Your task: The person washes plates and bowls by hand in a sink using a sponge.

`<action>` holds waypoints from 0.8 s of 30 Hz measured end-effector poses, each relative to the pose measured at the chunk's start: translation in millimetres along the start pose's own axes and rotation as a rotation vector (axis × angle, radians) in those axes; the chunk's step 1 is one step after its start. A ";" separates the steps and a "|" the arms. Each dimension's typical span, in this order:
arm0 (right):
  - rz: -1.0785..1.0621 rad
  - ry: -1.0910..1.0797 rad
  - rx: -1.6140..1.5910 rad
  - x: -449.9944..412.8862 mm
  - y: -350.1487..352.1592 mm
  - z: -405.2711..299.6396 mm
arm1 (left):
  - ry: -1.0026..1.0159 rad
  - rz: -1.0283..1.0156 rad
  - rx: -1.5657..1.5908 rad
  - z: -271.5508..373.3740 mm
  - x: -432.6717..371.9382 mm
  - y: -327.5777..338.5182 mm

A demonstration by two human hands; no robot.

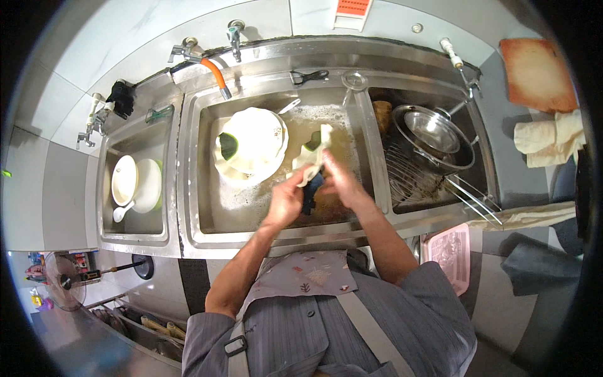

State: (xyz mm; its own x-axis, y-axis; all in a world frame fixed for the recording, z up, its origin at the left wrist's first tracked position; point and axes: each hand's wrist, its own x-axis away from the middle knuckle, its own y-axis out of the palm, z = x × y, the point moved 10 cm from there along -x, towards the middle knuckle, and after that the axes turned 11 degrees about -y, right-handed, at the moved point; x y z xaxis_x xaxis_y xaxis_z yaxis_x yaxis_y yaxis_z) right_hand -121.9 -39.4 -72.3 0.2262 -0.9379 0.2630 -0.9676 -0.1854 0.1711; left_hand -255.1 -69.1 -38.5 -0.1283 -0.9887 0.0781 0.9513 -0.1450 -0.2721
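Note:
Over the middle basin of a stainless steel sink (193, 141), my left hand (286, 200) grips the near rim of a white scalloped plate (301, 158) with a dark green patch, held tilted. My right hand (343, 184) is blurred, close to the plate's right edge. A dark cloth (311, 191) hangs between my hands below the plate; which hand holds it I cannot tell. Left of them, a stack of white scalloped dishes (254, 141) stands in cloudy, sudsy water, with a white spoon handle (289, 106) beside it.
The left basin holds white bowls (125, 179) and a white spoon (123, 211). Steel pans (433, 136) and a wire rack (407, 176) fill the right basin. A black peeler (309, 77) and a clear lid (354, 80) lie on the back ledge, near an orange hose (214, 73).

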 end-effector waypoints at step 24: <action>0.396 0.215 0.597 -92.1 -140.6 167.9 | 0.036 -0.622 -1.000 -142.3 -28.7 76.8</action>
State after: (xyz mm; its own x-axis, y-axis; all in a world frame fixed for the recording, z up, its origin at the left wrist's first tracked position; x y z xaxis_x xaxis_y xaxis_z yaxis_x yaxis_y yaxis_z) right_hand -25.5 23.8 -280.0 -0.1936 -0.9011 0.3881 -0.8638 -0.0310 -0.5029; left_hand -218.3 -57.5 -198.1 -0.5157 -0.7352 0.4398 0.0817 -0.5532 -0.8290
